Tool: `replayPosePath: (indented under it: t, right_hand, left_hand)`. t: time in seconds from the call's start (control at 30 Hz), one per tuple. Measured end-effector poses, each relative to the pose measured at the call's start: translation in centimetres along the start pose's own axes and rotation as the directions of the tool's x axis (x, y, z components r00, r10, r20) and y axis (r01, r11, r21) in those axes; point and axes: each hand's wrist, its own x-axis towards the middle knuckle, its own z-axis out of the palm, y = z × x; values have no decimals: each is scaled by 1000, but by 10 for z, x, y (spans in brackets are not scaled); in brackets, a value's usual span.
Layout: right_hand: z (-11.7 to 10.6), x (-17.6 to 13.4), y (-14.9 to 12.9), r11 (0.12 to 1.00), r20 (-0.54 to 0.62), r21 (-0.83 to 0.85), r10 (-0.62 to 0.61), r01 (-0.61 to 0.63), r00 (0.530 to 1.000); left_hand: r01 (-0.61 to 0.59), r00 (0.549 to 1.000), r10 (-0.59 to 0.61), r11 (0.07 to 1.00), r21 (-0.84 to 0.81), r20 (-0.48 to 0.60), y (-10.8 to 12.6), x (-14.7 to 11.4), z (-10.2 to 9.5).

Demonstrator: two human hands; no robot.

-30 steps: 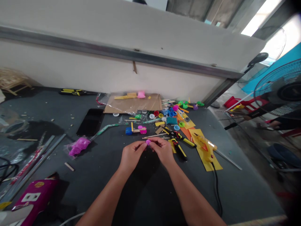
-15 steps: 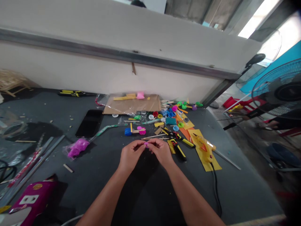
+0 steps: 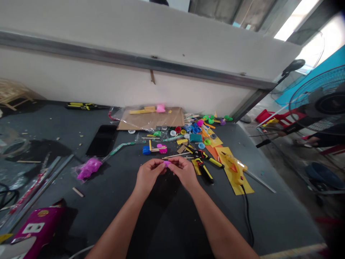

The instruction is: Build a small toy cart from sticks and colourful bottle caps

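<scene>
A small lump of purple modelling clay (image 3: pixel 166 164) is pinched between my two hands, above the dark tabletop. My left hand (image 3: pixel 149 175) grips its left side with thumb and fingertips. On the other side my right hand (image 3: pixel 184 173) holds it the same way, its lower fingers curled. Just beyond the hands stands a little toy car (image 3: pixel 155 149) with blue and pink wheels and wooden sticks. More purple clay (image 3: pixel 90 169) lies in a clear bag to the left. Pliers with yellow and black handles (image 3: pixel 205 171) rest close to my right hand.
A yellow glue gun (image 3: pixel 235 168) with a black cord lies on yellow sheet at the right. Behind are bottle caps (image 3: pixel 178 130), a cardboard piece (image 3: pixel 151 122) and a wall (image 3: pixel 107 75). A phone (image 3: pixel 102 140) and a magenta power strip (image 3: pixel 37 230) are left.
Both hands keep hold of the purple clay, which now shows wider and flatter between the fingertips. The hands have shifted very slightly; the things on the table have stayed put.
</scene>
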Motion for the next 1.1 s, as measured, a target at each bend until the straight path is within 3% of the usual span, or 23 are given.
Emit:
replayPosePath:
  t: [0.27, 0.43, 0.53, 1.1]
  right_hand:
    - [-1, -4, -3, 985, 40, -124, -112, 116, 993]
    - [0, -8, -6, 846, 81, -397, -355, 357, 931]
    - [-1, -8, -5, 782, 89, -464, -427, 417, 900]
    - [-2, -7, -5, 696, 177, -505, -495, 510, 851]
  left_hand:
    - [42, 998, -40, 998, -42, 40, 2, -1, -1]
    - [96, 993, -91, 993, -61, 79, 2, -1, -2]
    - [129, 987, -121, 989, -68, 108, 4, -1, -2]
    - [174, 974, -172, 985, -3, 147, 6, -1, -5]
